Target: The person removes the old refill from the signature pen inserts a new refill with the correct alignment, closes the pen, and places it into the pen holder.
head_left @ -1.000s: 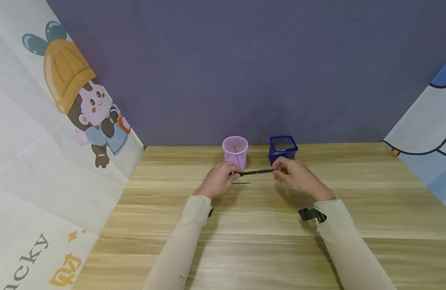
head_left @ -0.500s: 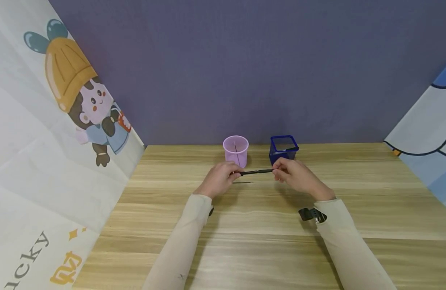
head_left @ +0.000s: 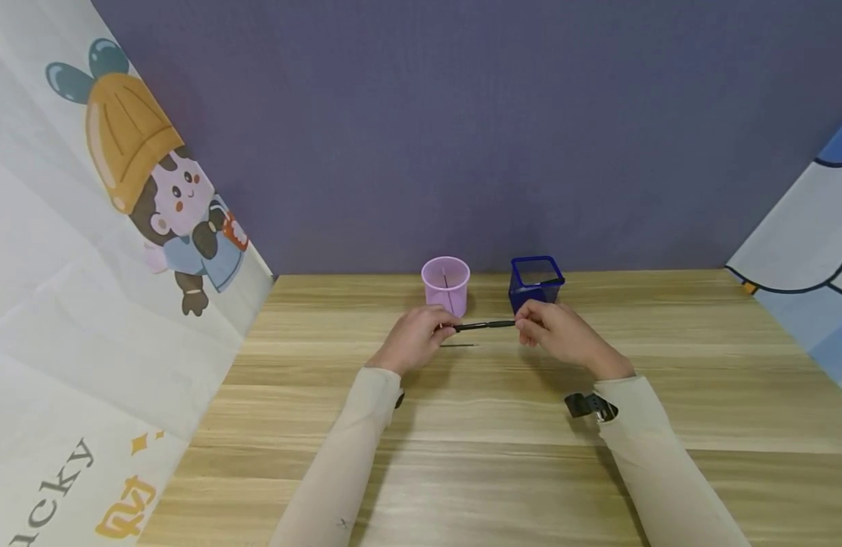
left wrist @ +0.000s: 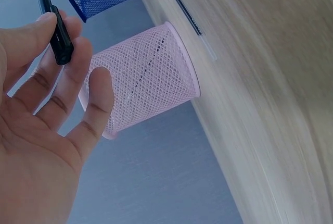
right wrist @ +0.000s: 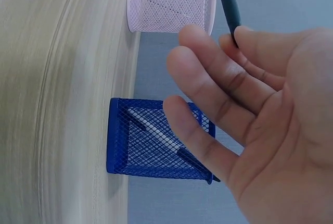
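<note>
A black pen [head_left: 485,325] is held level above the wooden table, one end in each hand. My left hand [head_left: 416,334] pinches its clip end between thumb and fingers; the clip shows in the left wrist view on the pen [left wrist: 56,31]. At the other end, my right hand [head_left: 559,331] pinches the tapered tip with thumb and index finger, the other fingers loosely spread. Below the pen, a thin dark pen refill [head_left: 458,346] with a clear end lies on the table, also visible in the left wrist view as a refill [left wrist: 182,6].
Behind the left hand stands a pink mesh pen holder [head_left: 432,293] with a thin dark stick inside. A square blue mesh pen holder [right wrist: 156,168] with a pen [right wrist: 156,133] leaning in it stands behind the right hand. A dark panel [head_left: 489,137] rises behind the wooden table [head_left: 462,479].
</note>
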Demonstrator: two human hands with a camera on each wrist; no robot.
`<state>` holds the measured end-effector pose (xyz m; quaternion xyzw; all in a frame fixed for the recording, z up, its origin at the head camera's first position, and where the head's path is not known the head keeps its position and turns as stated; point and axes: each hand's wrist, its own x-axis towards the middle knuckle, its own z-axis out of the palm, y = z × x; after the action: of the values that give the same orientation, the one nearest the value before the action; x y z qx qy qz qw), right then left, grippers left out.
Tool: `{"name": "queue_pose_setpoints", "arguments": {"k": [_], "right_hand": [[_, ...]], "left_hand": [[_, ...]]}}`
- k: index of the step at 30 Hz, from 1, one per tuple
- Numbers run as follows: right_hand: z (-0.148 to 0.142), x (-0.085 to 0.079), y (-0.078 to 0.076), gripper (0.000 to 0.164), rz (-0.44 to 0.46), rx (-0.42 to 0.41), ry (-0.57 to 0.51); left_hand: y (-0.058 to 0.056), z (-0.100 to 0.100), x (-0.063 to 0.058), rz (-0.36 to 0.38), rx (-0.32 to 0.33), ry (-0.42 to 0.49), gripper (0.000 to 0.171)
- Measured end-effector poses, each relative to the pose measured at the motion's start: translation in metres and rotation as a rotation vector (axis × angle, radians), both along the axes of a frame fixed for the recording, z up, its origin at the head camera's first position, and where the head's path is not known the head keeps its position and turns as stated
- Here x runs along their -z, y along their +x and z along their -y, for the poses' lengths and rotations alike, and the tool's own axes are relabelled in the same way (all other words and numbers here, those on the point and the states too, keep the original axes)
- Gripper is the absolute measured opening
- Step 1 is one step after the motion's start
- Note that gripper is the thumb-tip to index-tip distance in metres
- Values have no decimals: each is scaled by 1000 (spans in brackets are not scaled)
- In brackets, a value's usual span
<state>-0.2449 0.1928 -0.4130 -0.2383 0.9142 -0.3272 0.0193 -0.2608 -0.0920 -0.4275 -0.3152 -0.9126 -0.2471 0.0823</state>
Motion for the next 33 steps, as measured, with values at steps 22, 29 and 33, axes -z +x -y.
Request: {"name": "queue_pose_setpoints", "arguments": {"k": [22, 29, 33], "right_hand": [[1, -1, -3, 24, -29, 2, 42], [1, 1, -3, 30, -45, 9, 67], [1, 3, -3, 32, -43, 16, 69]], "left_hand": [[2, -4, 0, 2, -8, -12, 18], [2, -4, 1, -4, 8, -6, 16], [2, -5, 0, -1, 9, -6, 16]]}}
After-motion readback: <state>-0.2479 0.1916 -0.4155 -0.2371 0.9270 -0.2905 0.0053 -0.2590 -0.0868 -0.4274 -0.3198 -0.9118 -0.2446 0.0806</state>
